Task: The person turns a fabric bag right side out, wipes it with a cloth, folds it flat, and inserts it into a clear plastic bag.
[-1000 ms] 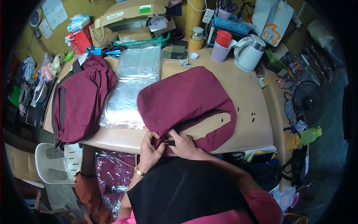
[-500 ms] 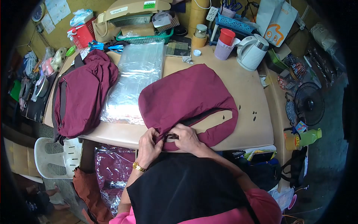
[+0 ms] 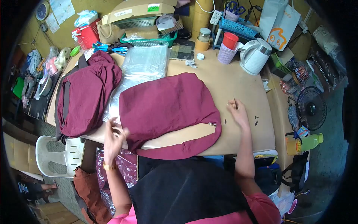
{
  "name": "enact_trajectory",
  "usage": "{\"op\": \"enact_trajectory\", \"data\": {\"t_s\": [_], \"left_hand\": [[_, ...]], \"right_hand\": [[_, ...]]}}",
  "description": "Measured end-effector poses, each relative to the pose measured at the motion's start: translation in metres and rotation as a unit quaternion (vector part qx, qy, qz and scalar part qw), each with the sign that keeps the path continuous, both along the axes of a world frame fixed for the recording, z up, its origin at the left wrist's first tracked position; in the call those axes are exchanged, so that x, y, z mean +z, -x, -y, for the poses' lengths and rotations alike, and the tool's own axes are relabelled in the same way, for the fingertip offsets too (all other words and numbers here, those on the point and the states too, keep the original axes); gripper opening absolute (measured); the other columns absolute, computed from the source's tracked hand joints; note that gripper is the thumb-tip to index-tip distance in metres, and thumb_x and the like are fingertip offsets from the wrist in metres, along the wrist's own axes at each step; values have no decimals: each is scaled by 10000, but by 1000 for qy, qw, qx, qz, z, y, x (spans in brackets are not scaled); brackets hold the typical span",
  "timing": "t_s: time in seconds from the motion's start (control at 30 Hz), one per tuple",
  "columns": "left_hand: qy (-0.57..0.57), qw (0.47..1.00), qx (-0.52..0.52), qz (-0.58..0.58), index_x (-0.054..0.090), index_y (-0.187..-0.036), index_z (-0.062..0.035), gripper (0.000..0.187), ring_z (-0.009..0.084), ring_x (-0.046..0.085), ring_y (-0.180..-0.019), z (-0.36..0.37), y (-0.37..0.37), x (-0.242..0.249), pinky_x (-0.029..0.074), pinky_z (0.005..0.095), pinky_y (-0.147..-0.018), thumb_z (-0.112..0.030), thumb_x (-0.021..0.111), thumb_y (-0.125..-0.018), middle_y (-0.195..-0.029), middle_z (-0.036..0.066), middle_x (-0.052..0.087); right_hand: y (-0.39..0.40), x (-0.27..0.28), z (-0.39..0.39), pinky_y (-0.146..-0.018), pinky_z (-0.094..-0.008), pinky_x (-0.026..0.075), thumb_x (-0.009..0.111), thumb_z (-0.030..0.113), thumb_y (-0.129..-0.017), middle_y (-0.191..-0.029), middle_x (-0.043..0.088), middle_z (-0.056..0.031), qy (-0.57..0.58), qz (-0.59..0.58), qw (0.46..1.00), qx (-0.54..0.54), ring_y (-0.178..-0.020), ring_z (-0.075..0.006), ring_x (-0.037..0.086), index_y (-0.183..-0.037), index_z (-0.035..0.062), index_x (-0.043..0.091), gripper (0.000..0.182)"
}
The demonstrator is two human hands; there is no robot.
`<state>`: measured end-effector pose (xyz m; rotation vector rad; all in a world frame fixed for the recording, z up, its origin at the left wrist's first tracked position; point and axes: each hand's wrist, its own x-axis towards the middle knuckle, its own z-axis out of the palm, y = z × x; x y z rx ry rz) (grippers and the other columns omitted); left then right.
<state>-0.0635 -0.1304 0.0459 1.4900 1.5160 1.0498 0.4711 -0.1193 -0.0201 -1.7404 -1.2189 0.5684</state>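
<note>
A maroon fabric bag [image 3: 167, 106] lies flat on the tan table, its strap [image 3: 179, 148] curving along the near side and a zipper end [image 3: 212, 124] showing at the strap's right. My left hand [image 3: 115, 136] hovers at the bag's lower left edge, fingers apart and slightly blurred, holding nothing I can see. Right of the bag, above the table, my right hand [image 3: 238, 112] pinches a small, thin dark piece [image 3: 235, 103] whose kind I cannot make out. Several similar dark pieces [image 3: 256, 120] lie on the table close by.
A second maroon bag [image 3: 87, 95] lies at the left, with a stack of clear plastic bags [image 3: 145, 61] partly beneath the first bag. Green baskets [image 3: 149, 42] stand at the back; a white electric kettle [image 3: 255, 56] and purple cup [image 3: 226, 54] are at the back right.
Both hands have parted from the bag's near edge, the left going left and the right going up and right with a small dark piece. The bag has shifted left and lies flatter.
</note>
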Motion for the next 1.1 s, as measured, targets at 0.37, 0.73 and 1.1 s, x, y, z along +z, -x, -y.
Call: {"op": "enact_trajectory", "data": {"t_s": [0.37,0.73,1.1], "left_hand": [[-160,983,79,-42,543,-736,22,351,124,400,-598,-103,-20,-30,387,330,-565,-203,720,-939,-610,47,471],[-241,955,139,-101,605,-926,-22,192,114,513,-664,-57,-38,2,454,296,-646,-136,759,-906,-778,30,577],[-132,865,-388,-288,661,-1018,-47,326,316,644,-975,27,-67,9,494,431,-901,-257,785,-801,-990,113,682]], "right_hand": [[54,16,-29,-585,-385,422,742,268,-891,-609,567,-99,34,146,984,98,-579,-200,498,-740,-10,591,351],[49,28,30,-573,-266,412,698,119,-938,-676,576,-10,-39,25,999,20,-604,-69,466,-831,-8,593,197],[103,40,79,-1135,-497,325,736,127,-849,-821,669,-82,-133,278,866,394,-778,-284,661,-878,65,676,91]]}}
